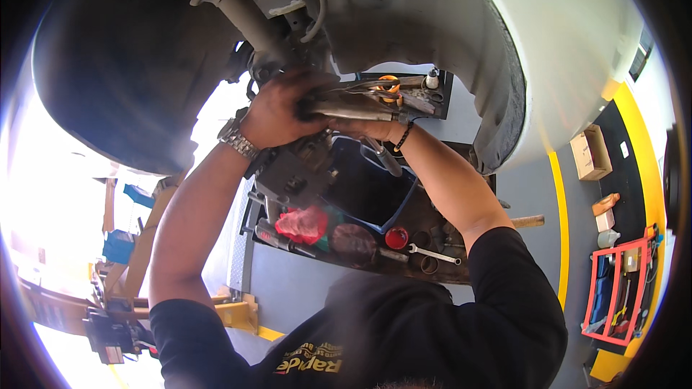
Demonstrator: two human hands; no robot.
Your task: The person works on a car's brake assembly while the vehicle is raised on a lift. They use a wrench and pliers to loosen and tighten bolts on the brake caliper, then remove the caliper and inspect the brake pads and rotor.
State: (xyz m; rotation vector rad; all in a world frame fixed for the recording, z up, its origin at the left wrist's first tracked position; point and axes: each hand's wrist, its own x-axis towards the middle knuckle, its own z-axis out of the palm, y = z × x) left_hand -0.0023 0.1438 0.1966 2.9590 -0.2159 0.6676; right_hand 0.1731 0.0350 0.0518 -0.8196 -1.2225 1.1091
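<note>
Under the wheel arch both my hands work close together beside the car's strut [249, 18]. My left hand [277, 112], with a metal watch on the wrist, is closed and smeared by motion around the near end of silver locking pliers [353, 106]. The handles of the pliers spread toward the right. Behind and below them sits my right hand [375, 130], a beaded bracelet at its wrist; its fingers look curled but are mostly hidden. A rod-like tool handle [389, 162] slants down below that hand. Dark hub parts [292, 180] show beneath my left hand.
Below is a tool tray [450, 270] with a red cloth [301, 225], a combination wrench [435, 253] and a red lid [396, 237]. Another tray [445, 104] holds a white bottle [432, 78] and orange tape [390, 86]. The fender [569, 43] curves at right; a lift arm [137, 259] stands left.
</note>
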